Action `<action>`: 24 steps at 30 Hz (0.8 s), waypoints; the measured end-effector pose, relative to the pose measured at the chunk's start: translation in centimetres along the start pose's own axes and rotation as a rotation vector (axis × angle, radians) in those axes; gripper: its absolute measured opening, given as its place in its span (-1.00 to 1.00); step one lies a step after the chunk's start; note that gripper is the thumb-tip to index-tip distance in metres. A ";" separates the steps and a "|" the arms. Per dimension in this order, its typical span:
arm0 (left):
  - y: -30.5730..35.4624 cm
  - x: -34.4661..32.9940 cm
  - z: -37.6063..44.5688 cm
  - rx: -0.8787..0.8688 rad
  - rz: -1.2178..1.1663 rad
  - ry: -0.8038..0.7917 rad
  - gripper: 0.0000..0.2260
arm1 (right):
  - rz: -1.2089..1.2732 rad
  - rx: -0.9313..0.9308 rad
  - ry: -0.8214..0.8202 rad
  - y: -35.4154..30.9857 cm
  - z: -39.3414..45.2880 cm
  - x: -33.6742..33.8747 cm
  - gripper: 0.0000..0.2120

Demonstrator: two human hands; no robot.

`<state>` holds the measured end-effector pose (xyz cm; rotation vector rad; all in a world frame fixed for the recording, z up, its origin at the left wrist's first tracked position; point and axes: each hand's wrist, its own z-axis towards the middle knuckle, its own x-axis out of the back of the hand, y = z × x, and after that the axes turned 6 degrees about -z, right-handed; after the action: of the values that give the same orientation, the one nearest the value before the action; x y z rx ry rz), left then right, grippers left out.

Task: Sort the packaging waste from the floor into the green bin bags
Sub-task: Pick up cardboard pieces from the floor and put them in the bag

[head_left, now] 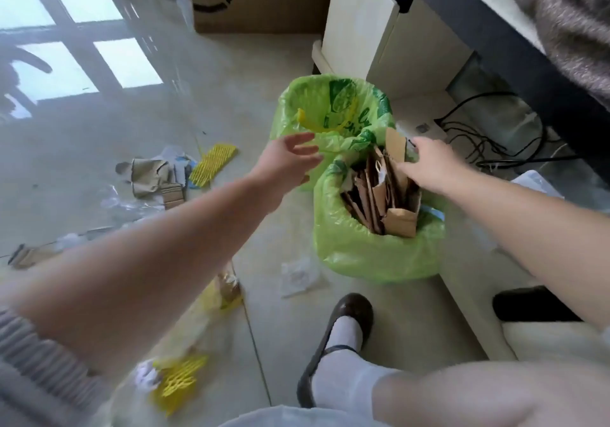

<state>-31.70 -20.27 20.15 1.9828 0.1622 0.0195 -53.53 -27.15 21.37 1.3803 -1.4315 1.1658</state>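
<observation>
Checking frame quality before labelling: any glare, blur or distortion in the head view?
Head view: strong window glare on the glossy floor at upper left; motion blur on the left hand and the near forearms; wide-angle bending toward the edges; the yellow foam net at bottom is soft, while the cardboard-filled green bag at centre is fairly sharp.

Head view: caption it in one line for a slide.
Both hands, left hand and right hand, reach over two green bin bags; nearer one holds cardboard.

A large cardboard box [260, 4] stands by the cabinet [359, 24] — black cables [488, 132] trail beside it.
</observation>
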 end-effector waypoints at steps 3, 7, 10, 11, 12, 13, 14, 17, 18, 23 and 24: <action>3.0 8.5 -2.2 -0.034 0.093 0.120 -0.66 | 0.092 0.175 0.161 -4.5 -1.5 3.0 -0.49; 5.9 18.7 -6.3 -0.032 0.229 0.273 -0.68 | -0.058 0.493 0.039 -13.1 -4.7 4.4 -0.50; 6.3 23.9 -9.1 -0.021 0.245 0.324 -0.69 | -0.125 0.643 -0.058 -19.0 -6.2 3.1 -0.52; 6.0 25.3 -9.8 -0.009 0.250 0.324 -0.70 | -0.134 0.673 -0.084 -20.7 -6.4 2.4 -0.53; 5.4 26.6 -10.3 0.008 0.254 0.326 -0.70 | -0.145 0.701 -0.111 -22.5 -6.5 1.5 -0.54; 4.7 27.9 -10.6 0.027 0.256 0.326 -0.71 | -0.156 0.719 -0.141 -24.0 -6.6 0.5 -0.54; 3.8 29.0 -10.6 0.047 0.254 0.328 -0.72 | -0.162 0.733 -0.168 -25.5 -6.4 -0.6 -0.54; 0.5 32.1 -9.5 0.113 0.229 0.353 -0.73 | -0.153 0.734 -0.247 -29.5 -4.4 -4.6 -0.55; -0.7 33.1 -8.9 0.135 0.215 0.369 -0.74 | -0.140 0.720 -0.264 -30.8 -3.4 -6.1 -0.55; -6.4 37.1 -5.2 0.239 0.180 0.453 -0.73 | -0.064 0.563 -0.375 -35.4 1.1 -12.3 -0.55; -7.5 37.9 -4.4 0.249 0.188 0.458 -0.73 | -0.055 0.538 -0.396 -36.2 1.9 -13.4 -0.54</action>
<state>4.67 -8.66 12.78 2.2093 0.2840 0.6029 -16.46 -24.80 10.81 2.1045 -1.3798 1.3539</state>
